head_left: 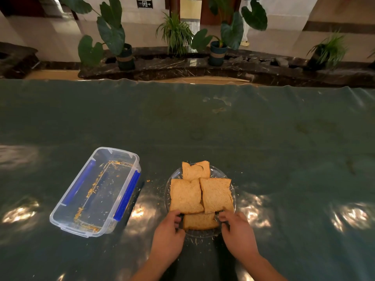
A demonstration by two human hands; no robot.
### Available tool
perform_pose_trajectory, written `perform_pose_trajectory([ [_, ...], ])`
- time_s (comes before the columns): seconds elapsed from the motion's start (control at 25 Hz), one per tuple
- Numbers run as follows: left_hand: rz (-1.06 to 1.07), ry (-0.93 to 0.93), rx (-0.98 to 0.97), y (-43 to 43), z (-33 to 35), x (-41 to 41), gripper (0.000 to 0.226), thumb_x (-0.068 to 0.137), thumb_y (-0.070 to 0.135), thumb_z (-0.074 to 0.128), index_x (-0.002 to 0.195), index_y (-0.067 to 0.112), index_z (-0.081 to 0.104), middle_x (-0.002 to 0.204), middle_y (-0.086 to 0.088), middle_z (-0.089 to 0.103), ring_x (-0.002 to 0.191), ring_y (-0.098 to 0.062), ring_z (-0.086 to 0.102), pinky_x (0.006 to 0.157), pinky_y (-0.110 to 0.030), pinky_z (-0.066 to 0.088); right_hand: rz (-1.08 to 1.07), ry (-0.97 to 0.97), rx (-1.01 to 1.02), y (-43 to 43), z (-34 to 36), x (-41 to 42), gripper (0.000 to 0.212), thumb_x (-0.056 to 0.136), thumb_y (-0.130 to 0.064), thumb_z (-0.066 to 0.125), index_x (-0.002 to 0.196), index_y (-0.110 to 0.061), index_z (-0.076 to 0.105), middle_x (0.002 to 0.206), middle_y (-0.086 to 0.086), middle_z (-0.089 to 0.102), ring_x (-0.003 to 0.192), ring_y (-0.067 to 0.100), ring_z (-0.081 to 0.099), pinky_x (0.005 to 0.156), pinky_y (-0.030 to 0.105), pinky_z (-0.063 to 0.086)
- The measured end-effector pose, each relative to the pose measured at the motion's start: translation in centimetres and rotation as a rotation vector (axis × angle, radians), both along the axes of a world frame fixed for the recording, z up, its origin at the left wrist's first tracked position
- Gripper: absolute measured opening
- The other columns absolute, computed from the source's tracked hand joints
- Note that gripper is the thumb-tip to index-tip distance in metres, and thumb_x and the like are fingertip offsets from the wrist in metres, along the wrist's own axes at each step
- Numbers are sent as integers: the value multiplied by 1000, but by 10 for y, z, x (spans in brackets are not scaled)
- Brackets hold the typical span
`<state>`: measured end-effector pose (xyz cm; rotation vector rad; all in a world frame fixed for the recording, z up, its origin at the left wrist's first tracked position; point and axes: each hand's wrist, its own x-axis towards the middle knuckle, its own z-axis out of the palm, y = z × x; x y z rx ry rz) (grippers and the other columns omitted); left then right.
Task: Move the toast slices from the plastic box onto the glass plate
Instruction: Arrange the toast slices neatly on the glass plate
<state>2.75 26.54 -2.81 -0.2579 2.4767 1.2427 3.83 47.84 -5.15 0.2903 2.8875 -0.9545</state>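
Green, shiny cloth covers the long table point(263, 138), and bright spots of light reflect on it near the person. On the near middle of the table stands the glass plate point(233, 191), round and transparent. Four toast slices lie on it. The far slice point(195, 170) has a torn bite-like gap at its top edge. The left slice point(185, 196) and the right slice point(216, 194) lie side by side and touch each other, and both overlap the near slice point(199, 221), which lies at the near edge of the plate.

The person's left hand point(167, 236) is at the near left side of the plate, with fingers curled and the fingertips at the left edge of the near slice. The right hand point(237, 233) is at the near right side, its fingers bent toward the right corner of the same slice. Both hands seem to pinch this slice from its two sides, but I cannot tell if the grip is really closed on it.

To the left of the plate, apart from it, stands the plastic box point(60, 209), clear, with blue clips point(126, 196) on its long sides. It has no lid and holds only orange crumbs point(92, 191). Small crumbs lie also on the cloth between box and plate.

Beyond the far edge of the table, potted plants point(218, 37) stand on a dark stone ledge point(182, 65).
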Motion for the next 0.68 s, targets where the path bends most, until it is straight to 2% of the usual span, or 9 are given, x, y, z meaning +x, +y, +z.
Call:
perform_pose_trajectory([
  [0.08, -30, -21, 2, 3, -1, 0, 48, 84, 1, 56, 130, 17, 54, 106, 5, 63, 94, -8, 59, 88, -20, 45, 17, -18, -16, -3, -1, 2, 29, 83, -7, 60, 97, -31, 69, 84, -17, 47, 82, 5, 58, 72, 16, 46],
  [0.2, -29, -29, 11, 4, -1, -3, 46, 87, 2, 54, 130, 16, 54, 106, 5, 64, 91, -2, 58, 83, -12, 42, 19, -32, -35, -6, 0, 5, 29, 84, -10, 59, 101, -31, 68, 92, -14, 49, 86, 5, 60, 80, 20, 50],
  [0.36, 8, -12, 13, 0, -1, -6, 43, 87, 2, 52, 126, 20, 57, 101, 9, 65, 90, -1, 59, 80, -15, 46, -26, -15, -52, -3, 2, 4, 30, 84, -9, 60, 103, -31, 68, 89, -16, 52, 87, 5, 57, 74, 15, 42],
  [0.48, 76, 43, -20, -2, 0, -7, 42, 84, 1, 56, 122, 20, 60, 99, 11, 60, 84, -2, 59, 72, -14, 46, -100, 62, 15, 7, 2, -1, 34, 81, -6, 63, 110, -22, 67, 104, -7, 56, 98, 14, 54, 79, 25, 45],
  [0.56, 114, 73, -57, -3, 1, -11, 46, 82, 3, 61, 126, 19, 57, 111, 4, 54, 84, -5, 59, 78, -24, 52, -119, 62, 25, 11, 2, -5, 36, 79, -5, 65, 113, -17, 65, 112, 0, 56, 105, 20, 52, 85, 31, 47],
  [0.68, 107, 45, -72, -1, 1, -20, 53, 83, 7, 62, 134, 18, 50, 119, -5, 57, 100, -17, 60, 92, -40, 52, -70, 19, 18, 10, 1, -9, 38, 81, -7, 64, 119, -13, 63, 118, 4, 59, 110, 22, 52, 93, 36, 48],
])
